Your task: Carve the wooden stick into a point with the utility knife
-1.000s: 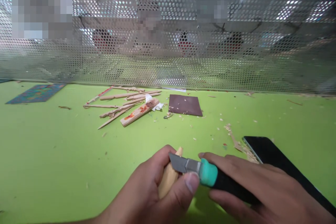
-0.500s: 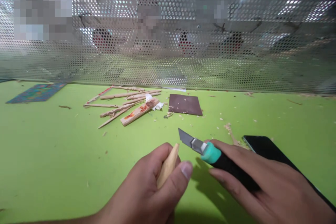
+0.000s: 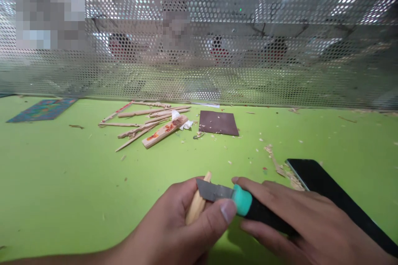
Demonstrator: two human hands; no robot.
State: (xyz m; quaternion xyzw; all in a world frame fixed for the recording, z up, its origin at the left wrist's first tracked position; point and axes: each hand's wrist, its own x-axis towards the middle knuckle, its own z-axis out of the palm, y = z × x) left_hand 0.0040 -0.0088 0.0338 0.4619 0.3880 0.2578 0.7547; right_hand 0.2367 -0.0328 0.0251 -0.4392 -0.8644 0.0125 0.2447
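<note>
My left hand point(image 3: 186, 223) is closed around a pale wooden stick point(image 3: 195, 208), whose narrowed tip points up and away from me. In my right hand point(image 3: 298, 223) is a utility knife point(image 3: 264, 217) with a black handle and a teal collar. Its grey blade point(image 3: 214, 190) lies across the stick just below the tip. The left thumb is up against the blade's lower edge, near the collar. The lower end of the stick is hidden inside the left hand.
Carved wooden sticks point(image 3: 139, 128) lie in a pile at mid-left, beside a stained wooden block point(image 3: 164, 132). A brown sandpaper square point(image 3: 218, 123) sits at the back. A phone point(image 3: 326, 190) rests at right, by wood shavings point(image 3: 275, 161). A perforated metal screen point(image 3: 199, 70) borders the green table point(image 3: 77, 194).
The right hand has brought the knife left and down, so its blade now crosses the wooden stick instead of hovering beyond it. The left hand has kept its hold nearly in place.
</note>
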